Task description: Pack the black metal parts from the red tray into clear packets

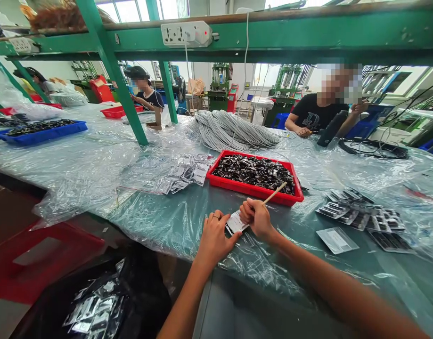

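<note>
A small flat white card or packet (236,223) with a dark edge lies at the front of the plastic-covered table. My left hand (215,235) grips its left side between thumb and fingers, a ring on one finger. Closed around a thin pale stick (274,193), my right hand (256,218) rests at the card's right side. The stick points up and right, and its lower end is hidden by the fingers. Just beyond both hands is a red tray (251,189) full of small black and metallic parts (253,169).
Silvery packets (186,173) lie left of the tray. At right are stacked packs of dark parts (361,209) and one flat clear packet (337,240). A grey cable coil (233,129) sits behind. A green post (113,70) rises at left. Co-workers sit across the table.
</note>
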`<state>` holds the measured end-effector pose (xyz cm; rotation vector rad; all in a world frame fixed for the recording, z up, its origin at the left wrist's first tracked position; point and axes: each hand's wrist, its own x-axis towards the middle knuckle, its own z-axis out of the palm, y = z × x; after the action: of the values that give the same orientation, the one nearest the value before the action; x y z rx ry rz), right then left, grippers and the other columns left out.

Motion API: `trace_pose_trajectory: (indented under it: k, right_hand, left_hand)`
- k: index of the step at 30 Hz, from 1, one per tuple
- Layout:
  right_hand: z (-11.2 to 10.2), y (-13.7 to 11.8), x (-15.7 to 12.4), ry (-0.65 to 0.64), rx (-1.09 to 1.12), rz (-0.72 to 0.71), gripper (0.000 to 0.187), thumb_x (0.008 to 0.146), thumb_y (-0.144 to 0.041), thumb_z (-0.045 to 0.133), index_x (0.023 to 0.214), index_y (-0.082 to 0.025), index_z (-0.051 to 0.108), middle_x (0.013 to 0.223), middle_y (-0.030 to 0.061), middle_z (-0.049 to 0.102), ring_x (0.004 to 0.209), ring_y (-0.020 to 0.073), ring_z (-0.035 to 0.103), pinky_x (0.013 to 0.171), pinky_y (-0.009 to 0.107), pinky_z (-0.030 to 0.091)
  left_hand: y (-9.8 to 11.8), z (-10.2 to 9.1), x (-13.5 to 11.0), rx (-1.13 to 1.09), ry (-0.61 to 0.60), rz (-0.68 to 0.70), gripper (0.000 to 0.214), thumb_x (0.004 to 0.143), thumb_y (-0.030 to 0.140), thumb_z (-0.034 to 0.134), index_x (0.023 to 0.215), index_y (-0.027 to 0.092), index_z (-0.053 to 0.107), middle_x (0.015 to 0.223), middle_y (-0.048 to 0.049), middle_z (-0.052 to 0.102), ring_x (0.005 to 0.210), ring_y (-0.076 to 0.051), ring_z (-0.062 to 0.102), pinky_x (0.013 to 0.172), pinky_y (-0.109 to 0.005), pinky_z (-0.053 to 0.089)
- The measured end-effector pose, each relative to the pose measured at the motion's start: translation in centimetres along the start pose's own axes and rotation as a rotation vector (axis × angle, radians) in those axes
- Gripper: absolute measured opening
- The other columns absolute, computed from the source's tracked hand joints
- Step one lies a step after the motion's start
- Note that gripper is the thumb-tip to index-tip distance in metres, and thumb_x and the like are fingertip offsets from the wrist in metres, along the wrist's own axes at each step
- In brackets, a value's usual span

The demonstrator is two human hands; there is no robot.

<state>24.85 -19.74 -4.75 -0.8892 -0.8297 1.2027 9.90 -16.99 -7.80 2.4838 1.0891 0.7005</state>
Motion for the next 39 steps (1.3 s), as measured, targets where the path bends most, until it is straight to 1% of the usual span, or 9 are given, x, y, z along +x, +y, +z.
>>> trace_pose_trajectory:
  k: [4,8,13,17,22,27,32,36,39]
  right_hand:
    - [1.4,0.5,2.7,-0.012,-0.056,-0.031,0.044,0.077,-0.040,0.051,0.043,-0.024,0.029,0.039,-0.0078,0.024,0.035,0.0059,0.016,0.038,0.025,0.013]
    - [2.1,1.6,3.7,0.001,-0.070,-0.045,0.044,0.075,-0.041,0.051,0.043,-0.024,0.028,0.038,-0.0078,0.024,0.034,0.0056,0.017,0.037,0.025,0.012]
    - [2.0,2.2,3.5,-0.001,-0.108,-0.028,0.045,0.075,-0.042,0.051,0.043,-0.024,0.027,0.038,-0.0080,0.023,0.035,0.0055,0.018,0.038,0.025,0.013]
    - [1.8,2.0,1.8,-0.008,-0.144,0.029,0.043,0.077,-0.038,0.050,0.043,-0.024,0.029,0.037,-0.0078,0.024,0.034,0.0059,0.018,0.037,0.025,0.012]
    - [0.1,0.4,0.4,-0.070,-0.144,0.132,0.040,0.077,-0.034,0.049,0.043,-0.024,0.030,0.038,-0.0077,0.024,0.033,0.0063,0.016,0.035,0.024,0.011]
    - [-1.6,-0.5,3.1,0.025,-0.048,0.052,0.043,0.079,-0.038,0.044,0.044,-0.024,0.022,0.040,-0.0083,0.017,0.035,0.0062,0.011,0.036,0.023,0.011]
    - [-1.1,0.8,4.6,0.054,-0.045,0.017,0.043,0.079,-0.039,0.044,0.044,-0.023,0.023,0.040,-0.0074,0.019,0.035,0.0062,0.013,0.037,0.023,0.011]
    - [-0.7,1.6,3.3,0.045,-0.088,0.037,0.042,0.077,-0.037,0.049,0.044,-0.023,0.027,0.039,-0.0077,0.022,0.034,0.0057,0.015,0.036,0.024,0.009]
    - [-1.0,1.1,1.2,0.026,-0.123,0.077,0.043,0.078,-0.037,0.052,0.045,-0.023,0.030,0.040,-0.0081,0.023,0.035,0.0057,0.017,0.037,0.024,0.009]
  left_hand:
    - [-0.2,-0.1,-0.2,-0.017,-0.007,0.008,0.047,0.077,0.039,0.071,0.118,0.018,0.062,0.106,-0.0089,0.058,0.100,-0.027,0.057,0.088,-0.042,0.044]
    - [-0.2,-0.3,-0.2,-0.037,-0.016,0.010,0.042,0.076,0.037,0.072,0.113,0.020,0.064,0.103,-0.0073,0.058,0.100,-0.027,0.057,0.086,-0.041,0.044]
    - [0.2,-0.7,-0.1,-0.037,-0.025,0.010,0.032,0.077,0.036,0.070,0.104,0.020,0.065,0.101,-0.0066,0.058,0.098,-0.026,0.057,0.084,-0.039,0.043]
    - [0.8,-0.9,-0.1,-0.015,-0.056,-0.043,0.023,0.078,0.037,0.070,0.092,0.019,0.066,0.096,-0.0061,0.058,0.095,-0.026,0.057,0.083,-0.039,0.042]
    - [1.1,-0.7,-0.2,-0.008,-0.052,-0.040,0.035,0.079,0.039,0.069,0.108,0.020,0.066,0.101,-0.0074,0.059,0.099,-0.027,0.058,0.088,-0.041,0.041]
    - [0.9,-0.5,-0.3,0.005,-0.061,-0.046,0.046,0.078,0.043,0.070,0.116,0.017,0.065,0.106,-0.0105,0.059,0.103,-0.029,0.057,0.091,-0.043,0.041]
    - [0.7,-0.5,-0.3,-0.008,-0.059,-0.035,0.047,0.079,0.042,0.068,0.119,0.018,0.063,0.105,-0.0097,0.058,0.102,-0.028,0.057,0.090,-0.043,0.041]
    - [0.6,-0.5,-0.3,-0.014,-0.056,-0.047,0.047,0.079,0.042,0.068,0.118,0.017,0.064,0.105,-0.0102,0.058,0.101,-0.029,0.057,0.091,-0.044,0.042]
    - [0.7,-0.5,-0.3,-0.021,-0.051,-0.049,0.046,0.078,0.042,0.068,0.117,0.017,0.065,0.103,-0.0101,0.058,0.101,-0.029,0.057,0.091,-0.045,0.042]
